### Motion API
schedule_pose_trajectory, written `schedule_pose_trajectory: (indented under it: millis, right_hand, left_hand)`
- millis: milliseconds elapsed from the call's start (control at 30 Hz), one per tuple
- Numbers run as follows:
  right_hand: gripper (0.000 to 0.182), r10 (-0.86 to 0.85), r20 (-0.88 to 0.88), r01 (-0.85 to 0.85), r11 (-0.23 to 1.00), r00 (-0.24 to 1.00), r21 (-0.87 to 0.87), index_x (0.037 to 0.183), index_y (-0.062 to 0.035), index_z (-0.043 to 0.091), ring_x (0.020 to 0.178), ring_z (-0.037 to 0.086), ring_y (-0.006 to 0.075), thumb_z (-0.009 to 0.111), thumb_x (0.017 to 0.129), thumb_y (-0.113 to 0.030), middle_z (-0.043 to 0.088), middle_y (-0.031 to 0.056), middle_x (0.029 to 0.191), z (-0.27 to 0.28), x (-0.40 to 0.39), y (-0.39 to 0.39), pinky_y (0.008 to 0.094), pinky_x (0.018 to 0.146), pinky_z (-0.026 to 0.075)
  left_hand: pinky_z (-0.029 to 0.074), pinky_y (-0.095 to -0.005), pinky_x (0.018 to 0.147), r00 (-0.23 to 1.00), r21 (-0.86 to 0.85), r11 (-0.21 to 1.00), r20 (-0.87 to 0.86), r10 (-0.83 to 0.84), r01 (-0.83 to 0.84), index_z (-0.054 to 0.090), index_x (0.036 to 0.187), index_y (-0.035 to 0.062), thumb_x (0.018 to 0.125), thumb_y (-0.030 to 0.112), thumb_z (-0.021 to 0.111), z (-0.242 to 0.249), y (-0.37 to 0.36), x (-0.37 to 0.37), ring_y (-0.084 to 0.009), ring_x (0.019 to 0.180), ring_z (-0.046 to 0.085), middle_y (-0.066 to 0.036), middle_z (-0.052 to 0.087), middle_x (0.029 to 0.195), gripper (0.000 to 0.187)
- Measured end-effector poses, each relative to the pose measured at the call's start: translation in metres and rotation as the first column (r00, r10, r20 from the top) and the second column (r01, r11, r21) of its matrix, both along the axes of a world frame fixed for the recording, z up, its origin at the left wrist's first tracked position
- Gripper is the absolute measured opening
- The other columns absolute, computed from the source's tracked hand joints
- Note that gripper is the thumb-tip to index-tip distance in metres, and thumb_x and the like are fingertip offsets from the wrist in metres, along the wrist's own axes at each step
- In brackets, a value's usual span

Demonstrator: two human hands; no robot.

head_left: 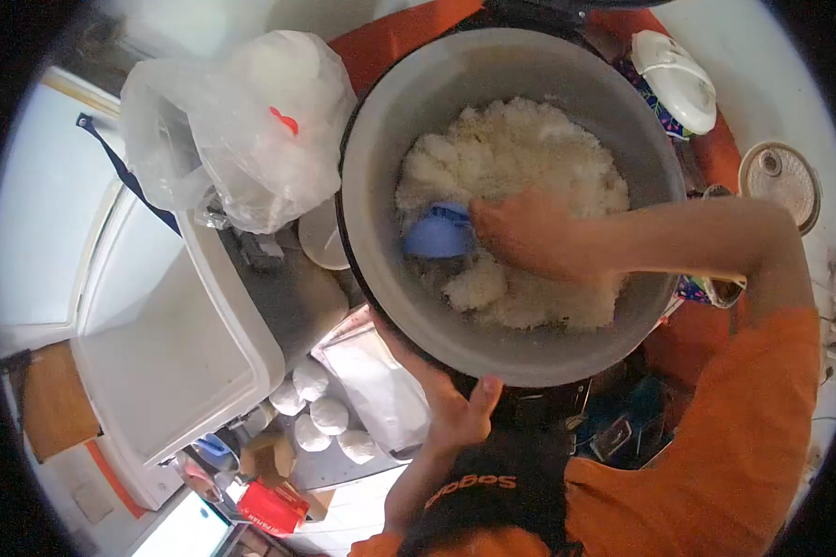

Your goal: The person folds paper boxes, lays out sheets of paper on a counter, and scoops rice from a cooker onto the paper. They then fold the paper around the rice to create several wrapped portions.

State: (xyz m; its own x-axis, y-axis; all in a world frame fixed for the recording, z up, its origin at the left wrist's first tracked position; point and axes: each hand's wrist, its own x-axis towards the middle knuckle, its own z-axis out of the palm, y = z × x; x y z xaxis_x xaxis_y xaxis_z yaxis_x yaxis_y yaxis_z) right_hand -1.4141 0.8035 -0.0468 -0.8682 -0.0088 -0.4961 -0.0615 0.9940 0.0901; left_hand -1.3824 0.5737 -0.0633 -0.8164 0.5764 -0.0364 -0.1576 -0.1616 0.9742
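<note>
The fingers of the right hand (534, 232), blurred, close on a blue scoop (439, 234). The scoop sits in the white rice (529, 148), inside the round pot (390, 139). The left hand (460, 415) lies against the pot's near outer side; its finger closure cannot be determined. A plastic bag (269, 139) stands beside the pot, at left.

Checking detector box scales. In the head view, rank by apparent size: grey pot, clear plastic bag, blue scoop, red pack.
1. Grey pot
2. Clear plastic bag
3. Blue scoop and red pack: they look about alike, so I won't rank them.
</note>
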Motion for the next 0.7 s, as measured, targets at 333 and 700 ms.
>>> schedule_pose_trajectory:
  millis: [333, 700]
  right_hand:
    - [0.017, 0.23, 0.24, -0.21, 0.972, 0.943, -0.108, 0.095, 0.0049, 0.068, 0.081, 0.074, 0.0358, 0.064, 0.084, -0.008, 0.073, 0.0186, 0.084, 0.02, 0.018, 0.018, 0.0464, 0.067, 0.059]
    - [0.033, 0.315, 0.5, -0.114, 0.913, 0.806, -0.392, 0.092, 0.0103, 0.068, 0.08, 0.071, 0.0447, 0.057, 0.09, -0.021, 0.067, 0.0292, 0.076, 0.078, 0.032, -0.012, 0.0527, 0.071, 0.056]
  left_hand:
    - [0.004, -0.0481, 0.123, 0.998, -0.117, 0.991, -0.001, 0.065, -0.064, -0.021, 0.157, 0.0014, 0.092, 0.041, 0.062, -0.009, -0.005, -0.004, -0.0325, 0.154, -0.001, -0.019, -0.01, 0.167, 0.112]
    - [0.009, -0.0474, 0.123, 0.988, -0.035, 0.987, 0.023, 0.156, -0.155, -0.007, 0.161, 0.0053, 0.088, 0.057, 0.061, 0.0, 0.011, -0.01, -0.0312, 0.154, 0.006, -0.018, 0.001, 0.167, 0.113]
